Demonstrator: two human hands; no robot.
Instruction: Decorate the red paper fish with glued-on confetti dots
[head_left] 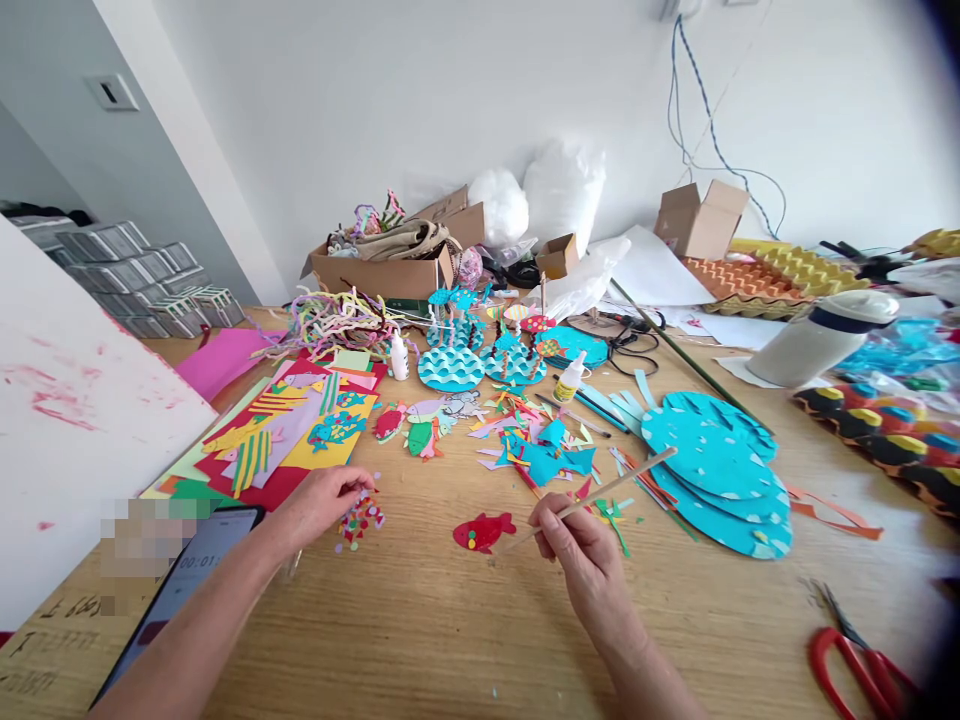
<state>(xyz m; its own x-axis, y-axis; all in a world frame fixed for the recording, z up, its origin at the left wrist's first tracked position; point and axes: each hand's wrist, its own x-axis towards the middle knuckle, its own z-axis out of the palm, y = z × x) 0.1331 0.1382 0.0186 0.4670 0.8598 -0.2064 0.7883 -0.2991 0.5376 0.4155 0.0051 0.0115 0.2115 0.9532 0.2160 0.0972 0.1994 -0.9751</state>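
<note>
My right hand (576, 545) grips a thin wooden stick (626, 474) like a pen. The stick's lower end points down at the table, close to the tail side of a red paper fish (491, 532). Yellow and green dots lie on that fish near its head. Over a small heap of coloured paper dots (364, 518), my left hand (330, 500) has its fingers bent and drawn together. Whatever its fingertips may hold is hidden. Farther back lie other decorated paper fish (424, 437) and coloured paper scraps (487, 460).
Red-handled scissors (855, 665) lie at the right front, with blue paper ovals (720, 490) behind them. A phone (180, 590) lies under my left forearm. Glue bottles (570, 378), a white flask (821, 338) and a cardboard box (382, 277) stand farther back.
</note>
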